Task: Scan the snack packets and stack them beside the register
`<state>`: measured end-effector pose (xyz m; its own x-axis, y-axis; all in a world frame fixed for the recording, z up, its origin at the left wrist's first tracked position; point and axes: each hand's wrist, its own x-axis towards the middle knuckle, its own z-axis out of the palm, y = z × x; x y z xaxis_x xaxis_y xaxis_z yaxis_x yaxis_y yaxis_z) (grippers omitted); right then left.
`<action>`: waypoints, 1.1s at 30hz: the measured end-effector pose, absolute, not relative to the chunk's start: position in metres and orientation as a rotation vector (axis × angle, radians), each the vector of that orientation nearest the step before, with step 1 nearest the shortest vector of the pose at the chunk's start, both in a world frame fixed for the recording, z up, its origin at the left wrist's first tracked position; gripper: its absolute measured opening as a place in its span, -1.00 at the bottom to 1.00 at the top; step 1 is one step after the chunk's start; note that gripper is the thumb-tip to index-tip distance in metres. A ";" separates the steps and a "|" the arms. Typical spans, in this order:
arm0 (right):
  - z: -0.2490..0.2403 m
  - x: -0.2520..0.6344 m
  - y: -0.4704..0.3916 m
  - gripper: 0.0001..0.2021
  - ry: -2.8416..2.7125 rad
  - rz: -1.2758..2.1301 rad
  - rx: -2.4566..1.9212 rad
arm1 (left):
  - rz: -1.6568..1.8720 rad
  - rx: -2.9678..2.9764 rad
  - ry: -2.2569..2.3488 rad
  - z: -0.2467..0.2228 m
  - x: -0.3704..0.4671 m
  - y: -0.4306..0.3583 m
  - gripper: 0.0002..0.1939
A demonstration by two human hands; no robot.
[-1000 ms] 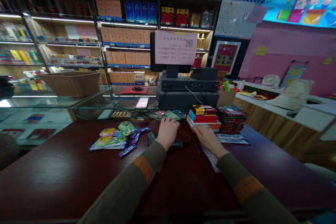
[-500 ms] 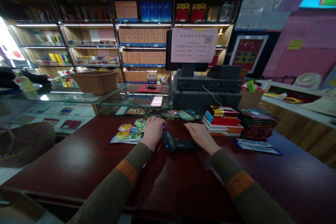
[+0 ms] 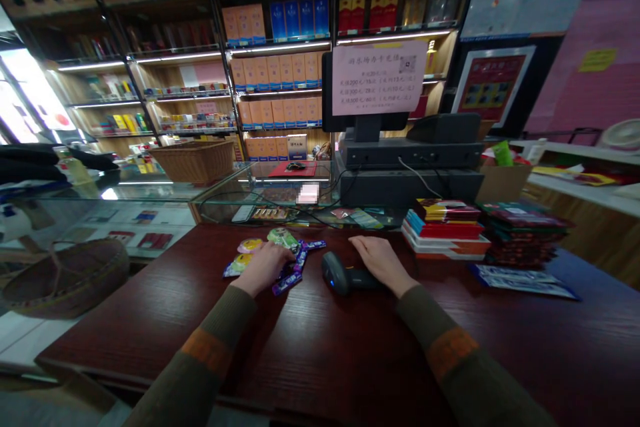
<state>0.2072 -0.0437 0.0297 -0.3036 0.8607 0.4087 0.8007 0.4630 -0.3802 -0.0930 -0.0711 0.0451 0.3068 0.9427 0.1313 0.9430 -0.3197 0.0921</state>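
My left hand (image 3: 265,267) rests low over the counter with its fingers curled down, between bright snack packets and several purple-wrapped bars (image 3: 301,260). The packets (image 3: 283,238), green and yellow, lie flat just beyond and left of it. What sits under its fingertips is hidden. A black barcode scanner (image 3: 336,272) with a small blue light lies on its side to the right of the bars. Across the scanner's handle lies my right hand (image 3: 380,260), its fingers stretched out to the left and not wrapped round the handle.
A stack of boxes (image 3: 445,230) and a dark pile of packs (image 3: 523,233) stand on the right, with blue-white flat packets (image 3: 525,282) before them. Behind is a monitor with a paper sign (image 3: 375,80). A wicker basket (image 3: 195,160) sits on the glass case.
My left hand has moved left, uncovering the purple-wrapped bars on the counter. My right hand stays at the scanner. The view has shifted and tilted slightly.
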 end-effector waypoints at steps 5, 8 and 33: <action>0.031 0.197 -0.041 -0.60 -2.166 0.148 -1.353 | -0.124 -2.555 -1.795 0.044 -0.104 -0.071 -0.58; 0.037 0.189 -0.043 -0.61 -2.195 0.160 -1.346 | -0.034 -2.580 -1.781 0.045 -0.107 -0.075 -0.48; 0.041 0.057 -0.074 -0.72 -2.684 -0.139 -1.135 | -0.303 -2.522 -1.885 0.031 -0.142 -0.076 -0.56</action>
<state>0.0572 -0.0741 0.0406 -0.6763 0.6961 0.2409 0.7173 0.6968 -0.0001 -0.1420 -0.0764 0.0311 0.2715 0.9523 0.1396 0.9481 -0.2895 0.1313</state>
